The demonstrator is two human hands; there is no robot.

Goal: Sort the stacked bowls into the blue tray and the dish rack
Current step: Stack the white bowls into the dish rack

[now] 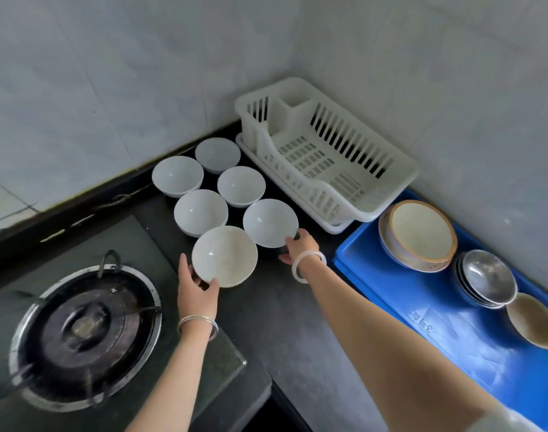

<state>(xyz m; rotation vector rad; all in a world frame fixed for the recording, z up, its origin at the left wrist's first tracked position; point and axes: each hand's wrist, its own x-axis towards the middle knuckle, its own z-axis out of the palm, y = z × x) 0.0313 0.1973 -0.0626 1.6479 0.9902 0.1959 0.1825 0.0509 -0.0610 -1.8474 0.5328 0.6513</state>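
Bowls (201, 212) clustered on the counter (297, 322); we grip two.
Left hand (197, 294) curls round nearest bowl (224, 255) at its rim, right hand (299, 247) pinches next bowl (269, 222) by its edge; one-handed rim grips could slip, or clip close neighbours en route to dish rack (322, 194), blue tray (453, 338).

Bowls (201, 212) seemingly touching — open counter (297, 310) beside tray (453, 341)

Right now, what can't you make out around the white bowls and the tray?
All head view.
- Stack depth: the nearest white bowl, gripped by the left hand, hides anything beneath it.
- Right hand fingers: hidden under the second white bowl it grips.
- Blue tray: cut off by the right and bottom edges.
- Metal bowls: count blurred.
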